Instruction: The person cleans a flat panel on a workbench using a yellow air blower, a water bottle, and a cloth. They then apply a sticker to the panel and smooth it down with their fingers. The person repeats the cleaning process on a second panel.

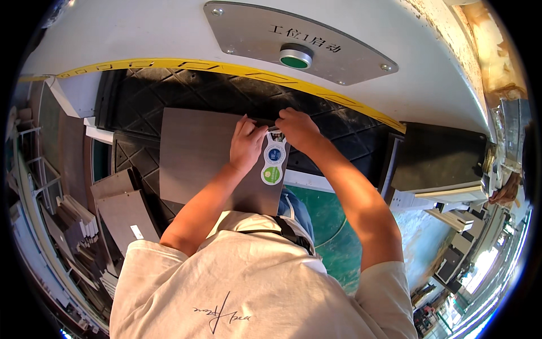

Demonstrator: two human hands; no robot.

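Head view: a flat grey-brown panel (197, 152) is seen laid over a black quilted mat (138, 99), right in front of the wearer's body, and a label (274, 154) with blue and green circles is set along its right edge. Both hands are brought in close at the label's top end. The left hand (247, 146) is kept half-curled over the panel, the right hand (296, 129) is bunched up just beside it, fingers bent; whether anything's actually pinched by either can't be told, tbh. Beyond the mat, a yellow strip (243, 70) is passed, then a green button (296, 59) mounted on a metal plate (243, 31).
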